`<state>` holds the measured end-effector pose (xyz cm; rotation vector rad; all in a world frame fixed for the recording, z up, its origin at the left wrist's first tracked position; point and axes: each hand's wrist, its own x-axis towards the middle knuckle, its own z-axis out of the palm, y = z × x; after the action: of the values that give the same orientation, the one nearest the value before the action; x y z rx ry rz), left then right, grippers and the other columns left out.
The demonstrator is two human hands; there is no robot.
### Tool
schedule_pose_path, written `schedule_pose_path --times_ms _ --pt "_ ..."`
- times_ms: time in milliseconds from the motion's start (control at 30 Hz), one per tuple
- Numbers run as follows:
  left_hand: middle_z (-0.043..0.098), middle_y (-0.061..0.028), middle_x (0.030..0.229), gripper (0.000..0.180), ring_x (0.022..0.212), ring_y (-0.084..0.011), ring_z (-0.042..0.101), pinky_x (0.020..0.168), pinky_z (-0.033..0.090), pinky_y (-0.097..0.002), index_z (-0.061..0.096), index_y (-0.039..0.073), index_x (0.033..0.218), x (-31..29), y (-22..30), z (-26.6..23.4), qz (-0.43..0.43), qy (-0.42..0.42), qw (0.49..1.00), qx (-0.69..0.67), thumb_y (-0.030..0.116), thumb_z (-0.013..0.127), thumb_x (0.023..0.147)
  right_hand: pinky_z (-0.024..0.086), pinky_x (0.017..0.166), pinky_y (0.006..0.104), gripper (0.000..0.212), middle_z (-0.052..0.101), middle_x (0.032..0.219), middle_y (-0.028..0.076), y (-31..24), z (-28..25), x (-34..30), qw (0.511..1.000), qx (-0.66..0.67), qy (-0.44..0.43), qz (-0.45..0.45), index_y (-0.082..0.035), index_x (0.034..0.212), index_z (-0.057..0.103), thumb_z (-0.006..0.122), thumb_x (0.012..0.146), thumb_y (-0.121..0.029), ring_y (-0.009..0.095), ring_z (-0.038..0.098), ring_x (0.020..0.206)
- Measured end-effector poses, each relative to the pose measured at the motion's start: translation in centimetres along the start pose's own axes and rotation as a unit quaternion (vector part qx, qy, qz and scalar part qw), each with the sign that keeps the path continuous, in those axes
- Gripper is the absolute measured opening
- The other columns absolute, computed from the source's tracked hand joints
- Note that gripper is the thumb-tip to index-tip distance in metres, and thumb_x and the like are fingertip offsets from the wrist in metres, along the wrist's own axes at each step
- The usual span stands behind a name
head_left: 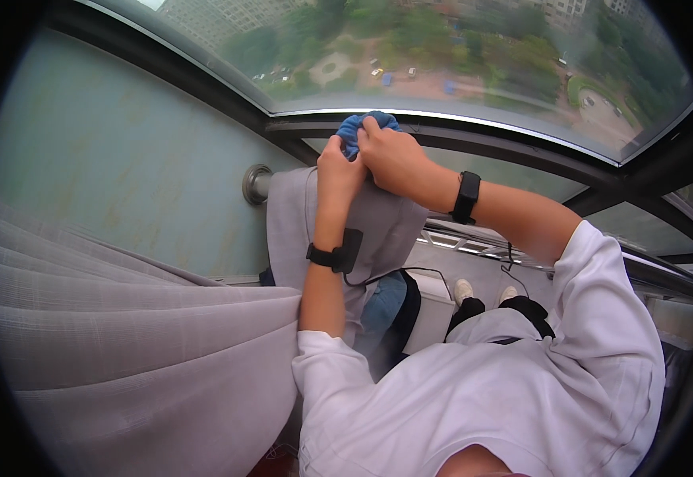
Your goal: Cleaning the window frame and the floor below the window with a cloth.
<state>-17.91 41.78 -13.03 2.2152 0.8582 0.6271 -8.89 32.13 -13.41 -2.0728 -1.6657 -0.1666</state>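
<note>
We see both hands raised in front of the window. Our right hand (pixel 390 155) is clamped on a crumpled blue cloth (pixel 356 127), pressing it near the dark window frame (pixel 474 135). Our left hand (pixel 338 171) is closed too, its fingers gripping the lower edge of the same cloth. Each wrist carries a black band. A grey curtain (pixel 124 334) hangs at the left, and a grey fabric (pixel 291 222) is draped below the hands.

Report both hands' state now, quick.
Left hand: closed on the blue cloth.
Right hand: closed on the same blue cloth.
</note>
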Motion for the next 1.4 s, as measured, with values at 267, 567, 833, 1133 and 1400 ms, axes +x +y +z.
schedule_pose_path --times_ms 267,567,833,1133,1400 --pt "0.062 -0.0283 0.094 0.033 0.09 -0.0441 0.06 0.079 0.049 -0.0445 0.057 -0.007 0.095 -2.2 4.2 4.2 0.08 -0.072 0.994 -0.028 0.018 0.068 0.077 0.054 0.065 0.0395 0.043 0.052 0.101 0.019 2.1 -5.2 -6.3 0.995 -0.022 -0.033 0.093 0.007 0.109 0.056 0.066 0.069 -0.002 0.034 0.064 0.076" --pt "0.061 -0.025 0.092 0.031 0.088 -0.0422 0.059 0.076 0.048 -0.0444 0.057 -0.006 0.093 -5.5 10.1 9.3 0.141 -0.17 0.973 -0.064 0.018 0.068 0.076 0.053 0.067 0.0444 0.04 0.053 0.103 0.018 4.5 -10.8 -13.7 0.983 -0.045 -0.018 0.176 0.003 0.112 0.057 0.066 0.075 -0.007 0.037 0.063 0.077" --pt "0.059 -0.0257 0.099 0.033 0.092 -0.0427 0.059 0.078 0.048 -0.0457 0.054 -0.006 0.1 -7.7 13.2 12.3 0.154 -0.247 0.953 -0.084 0.016 0.066 0.077 0.053 0.07 0.0437 0.043 0.056 0.104 0.016 5.9 -13.0 -18.4 0.969 -0.026 0.024 0.245 0.0 0.116 0.059 0.068 0.075 -0.005 0.038 0.064 0.08" --pt "0.056 -0.0256 0.106 0.037 0.094 -0.0432 0.058 0.08 0.049 -0.0451 0.053 -0.006 0.108 -10.2 15.9 15.2 0.197 -0.293 0.926 -0.133 0.017 0.064 0.082 0.052 0.074 0.0409 0.042 0.056 0.103 0.015 7.5 -15.3 -22.8 0.948 -0.045 0.058 0.31 0.001 0.116 0.062 0.069 0.076 -0.008 0.036 0.064 0.082" --pt "0.054 -0.0259 0.108 0.039 0.095 -0.0443 0.056 0.082 0.048 -0.0445 0.051 -0.007 0.113 -11.1 16.7 16.4 0.219 -0.298 0.911 -0.18 0.016 0.063 0.084 0.052 0.076 0.0402 0.04 0.056 0.101 0.015 7.8 -16.1 -24.3 0.941 -0.044 0.078 0.328 0.002 0.115 0.063 0.069 0.077 -0.008 0.036 0.063 0.084"
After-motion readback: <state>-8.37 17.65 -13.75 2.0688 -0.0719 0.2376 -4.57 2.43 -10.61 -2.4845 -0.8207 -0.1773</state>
